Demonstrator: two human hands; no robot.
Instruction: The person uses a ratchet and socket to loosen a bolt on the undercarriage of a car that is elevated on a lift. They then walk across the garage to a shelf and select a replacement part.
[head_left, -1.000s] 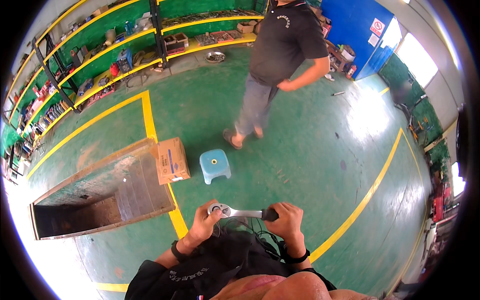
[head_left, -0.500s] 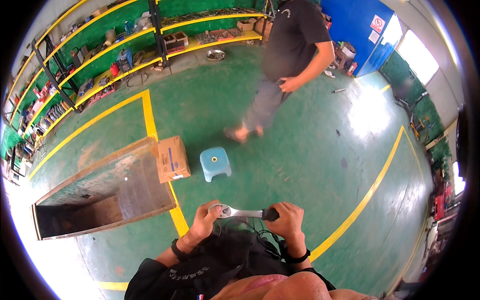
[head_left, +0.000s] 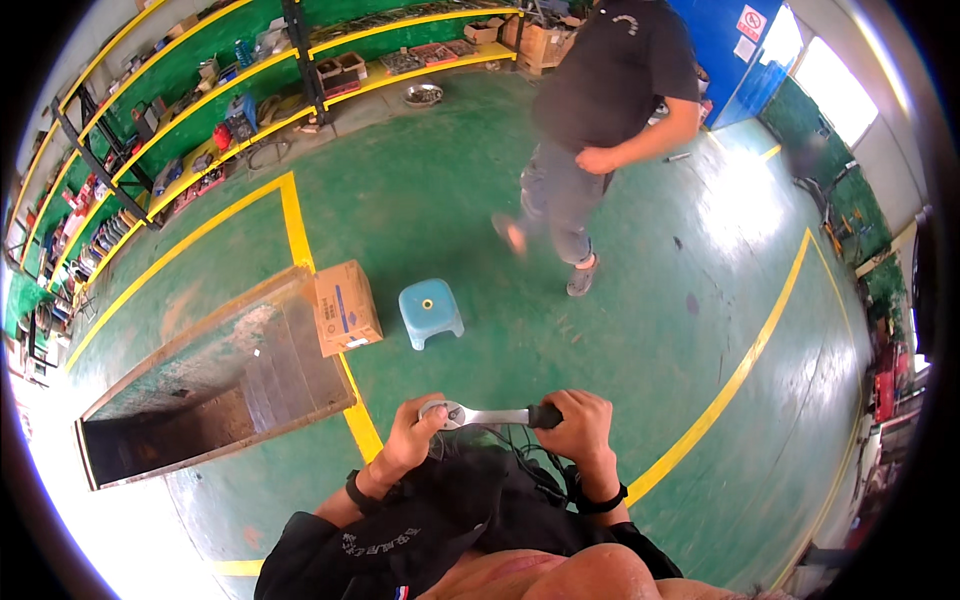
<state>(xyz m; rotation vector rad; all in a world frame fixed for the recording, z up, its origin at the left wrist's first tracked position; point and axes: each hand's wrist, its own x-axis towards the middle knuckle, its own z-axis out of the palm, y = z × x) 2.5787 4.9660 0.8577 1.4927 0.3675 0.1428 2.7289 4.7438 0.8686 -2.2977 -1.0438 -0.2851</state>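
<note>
A ratchet wrench (head_left: 492, 417) with a silver head and shaft and a black handle lies level between my two hands. My left hand (head_left: 408, 430) is closed around its head, the thumb resting on top. Around the black handle end, my right hand (head_left: 580, 428) is wrapped in a fist. Dark bands circle both wrists. Black cables (head_left: 528, 450) hang in front of my dark shirt just below the wrench.
Ahead stand a blue plastic stool (head_left: 429, 312) and a cardboard box (head_left: 347, 308), beside a long open metal trough (head_left: 300, 385) on the left. A person in dark clothes (head_left: 610, 90) walks across the green floor. Loaded shelves (head_left: 215, 85) line the far left wall.
The other person has stepped to the right and nearer. My hands still grip the wrench in nearly the same place; the view has shifted slightly.
</note>
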